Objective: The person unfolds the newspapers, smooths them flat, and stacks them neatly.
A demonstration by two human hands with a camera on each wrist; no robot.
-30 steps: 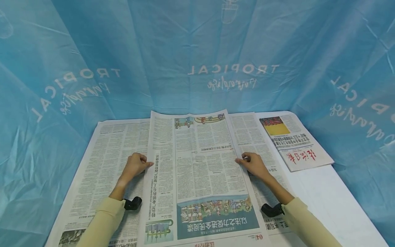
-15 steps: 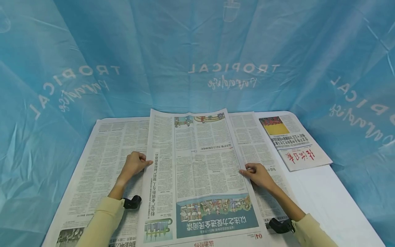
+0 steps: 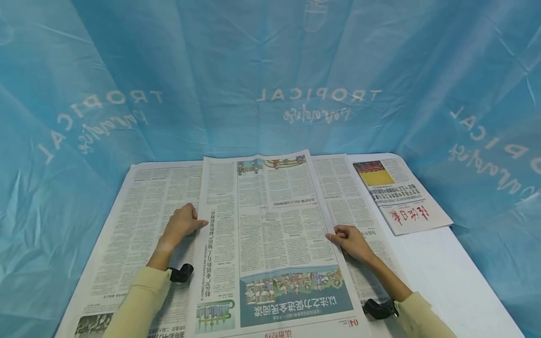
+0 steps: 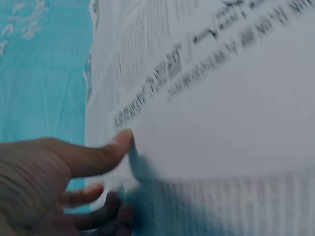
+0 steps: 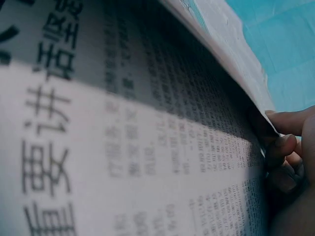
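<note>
A narrow newspaper sheet (image 3: 276, 234), printed with a blue-green picture panel near its bottom, lies over a wider spread newspaper (image 3: 148, 220). At its left edge, my left hand (image 3: 179, 227) pinches the paper. The left wrist view shows that thumb (image 4: 106, 155) on top and the other fingers curled beneath. Across from it, my right hand (image 3: 352, 241) pinches the right edge. In the right wrist view the right thumb (image 5: 288, 122) lies over the edge, which stands raised and shades the page below. Parts of the fingers are hidden under the paper.
A folded newspaper (image 3: 401, 197) with a red and yellow picture lies at the right on the white table (image 3: 448, 277). Blue printed curtains (image 3: 270, 61) hang behind the table and on both sides.
My right hand has slid down along the right edge, towards me. The left hand stays at about the same spot. The sheet's far left corner now lies a little lower.
</note>
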